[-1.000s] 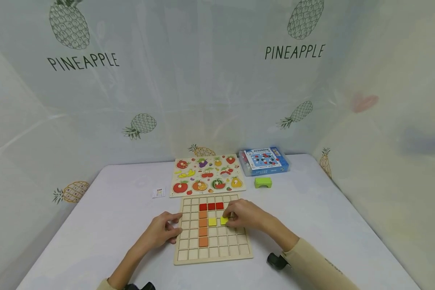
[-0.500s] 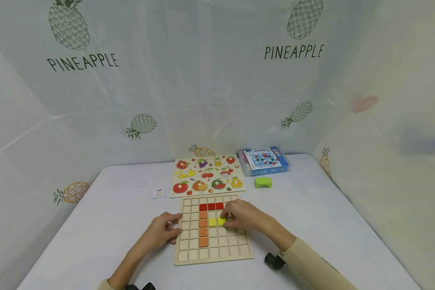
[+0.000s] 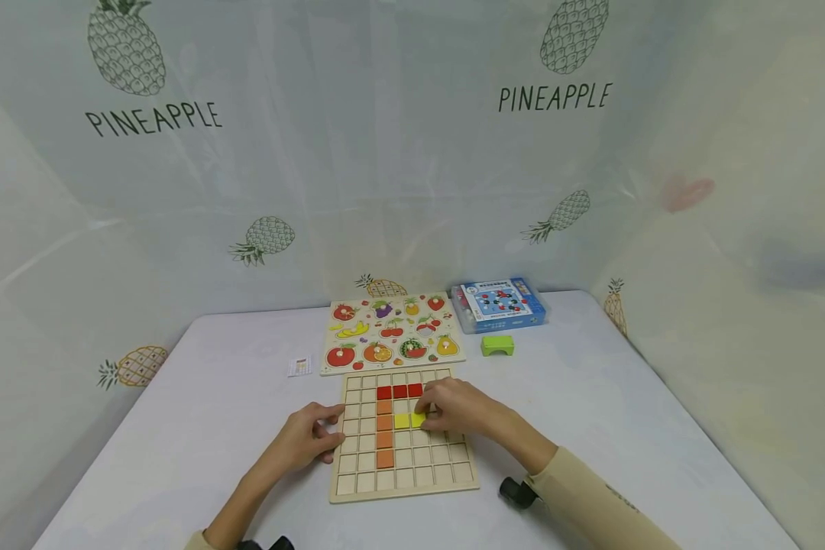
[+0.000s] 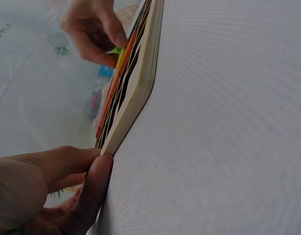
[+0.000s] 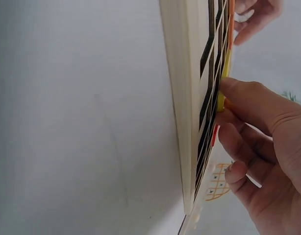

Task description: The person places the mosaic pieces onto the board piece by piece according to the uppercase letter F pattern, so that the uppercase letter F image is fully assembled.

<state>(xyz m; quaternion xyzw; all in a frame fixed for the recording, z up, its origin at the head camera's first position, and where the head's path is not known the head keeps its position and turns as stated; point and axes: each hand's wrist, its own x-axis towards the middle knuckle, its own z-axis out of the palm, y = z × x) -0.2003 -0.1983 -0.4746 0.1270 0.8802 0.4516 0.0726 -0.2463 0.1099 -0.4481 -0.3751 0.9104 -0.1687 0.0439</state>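
Observation:
Near the table's middle lies a square wooden grid board (image 3: 442, 475). Its cells hold a row of red tiles (image 3: 399, 391), a column of orange tiles (image 3: 384, 440) and a yellow tile (image 3: 402, 421). My right hand (image 3: 459, 407) pinches a second yellow tile (image 3: 417, 420) between thumb and forefinger, just right of the first; in the right wrist view this yellow tile (image 5: 221, 100) is at the board's surface. On the opposite side, my left hand (image 3: 307, 437) touches the board's left edge with thumb and forefinger spread along it. Its other fingers are loosely bent.
Behind the grid board lies a fruit puzzle board (image 3: 393, 341). A blue box (image 3: 499, 303) stands at the back right, with a green arch block (image 3: 498, 345) in front of it. A small printed card (image 3: 299, 367) lies to the left.
My right hand has moved slightly left, bringing the second yellow tile up beside the first. My left hand has stayed at the board's edge.

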